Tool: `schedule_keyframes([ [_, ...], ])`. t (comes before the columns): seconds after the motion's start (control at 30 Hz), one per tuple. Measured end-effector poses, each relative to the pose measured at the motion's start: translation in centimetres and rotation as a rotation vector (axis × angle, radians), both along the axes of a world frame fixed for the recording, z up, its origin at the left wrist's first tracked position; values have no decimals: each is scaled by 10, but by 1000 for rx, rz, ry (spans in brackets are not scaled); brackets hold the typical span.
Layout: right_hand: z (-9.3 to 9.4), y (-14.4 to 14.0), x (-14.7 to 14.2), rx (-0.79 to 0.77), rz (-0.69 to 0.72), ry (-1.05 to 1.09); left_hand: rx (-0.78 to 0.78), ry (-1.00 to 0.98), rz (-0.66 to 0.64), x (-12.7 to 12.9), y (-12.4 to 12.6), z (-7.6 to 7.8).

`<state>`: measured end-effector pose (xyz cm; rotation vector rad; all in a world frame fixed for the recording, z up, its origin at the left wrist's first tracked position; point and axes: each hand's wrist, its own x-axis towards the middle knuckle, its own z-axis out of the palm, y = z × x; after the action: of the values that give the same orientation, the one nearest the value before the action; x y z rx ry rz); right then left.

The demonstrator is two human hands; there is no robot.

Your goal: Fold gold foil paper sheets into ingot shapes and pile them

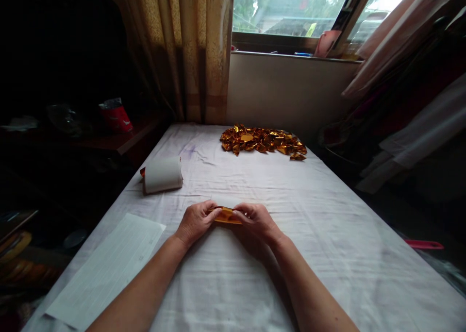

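Observation:
My left hand (195,220) and my right hand (257,219) meet near the middle of the white cloth-covered table (327,235). Between their fingertips they pinch a small piece of shiny gold foil paper (226,216), held just above the cloth. Most of the foil is hidden by the fingers. A heap of several folded gold foil pieces (262,141) lies at the far end of the table. A roll of paper (162,174), white outside with a reddish end, lies to the left, beyond my left hand.
A white lined sheet (109,269) lies on the near left of the table. A curtain (189,50) and window (291,9) stand behind. A dark shelf with a red packet (116,116) is at left; clothes hang at right.

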<state>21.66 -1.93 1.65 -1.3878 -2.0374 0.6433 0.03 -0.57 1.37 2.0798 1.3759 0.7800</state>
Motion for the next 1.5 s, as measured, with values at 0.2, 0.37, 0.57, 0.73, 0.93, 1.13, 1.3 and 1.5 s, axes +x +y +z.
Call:
schedule_keyframes([
  [0.2,-13,23,-3,186,-177,-111,-28,64,127,6,19,0],
  [0.37,-16,30,-4,122,-217,-240,-58,304,84,14,30,15],
  [0.57,-14,29,-6,113,-268,-344,-14,466,50,15,37,20],
  [0.73,-8,29,-8,45,-262,-402,40,503,25,18,39,21],
  [0.93,-15,27,-3,112,-177,-319,96,478,-41,25,35,14],
  [1.13,-19,22,-1,159,-93,-204,91,330,-109,17,32,6],
  [1.3,-14,14,-7,32,-194,25,26,200,-39,9,24,10],
  [1.5,-18,5,-3,-154,-156,496,-37,15,53,2,7,7],
])
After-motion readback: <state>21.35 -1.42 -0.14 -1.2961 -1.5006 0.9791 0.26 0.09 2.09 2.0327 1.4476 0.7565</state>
